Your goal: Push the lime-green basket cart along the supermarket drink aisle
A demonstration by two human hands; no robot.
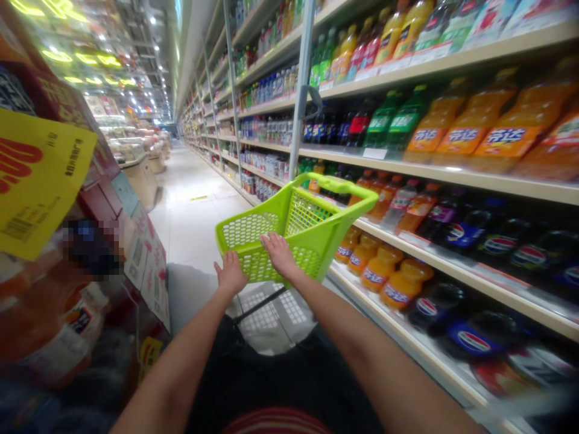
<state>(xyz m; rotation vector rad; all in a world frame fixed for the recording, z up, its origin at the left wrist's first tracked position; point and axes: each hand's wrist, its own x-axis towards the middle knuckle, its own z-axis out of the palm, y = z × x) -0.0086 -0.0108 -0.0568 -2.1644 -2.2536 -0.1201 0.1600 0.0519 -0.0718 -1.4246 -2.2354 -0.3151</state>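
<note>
A bright green plastic shopping cart [312, 253] with a perforated basket stands in front of me, turned sideways, its handle [335, 184] at the upper right. My left hand [231, 274] has its fingers hooked over the near rim by the left corner, thumb out to the side. Farther right along the same rim, my right hand [279, 254] grips with its fingers laid over the edge. Both palms press against the basket's near side. A dark bar of the frame shows below the basket; the wheels are hidden.
Long shelves [452, 175] of soft drink bottles line the right side, close to the cart. At left, a display with a yellow price sign [40, 181] and large bottles [58, 337] juts in. A pale tiled aisle [194, 175] runs ahead, past food counters [136, 169].
</note>
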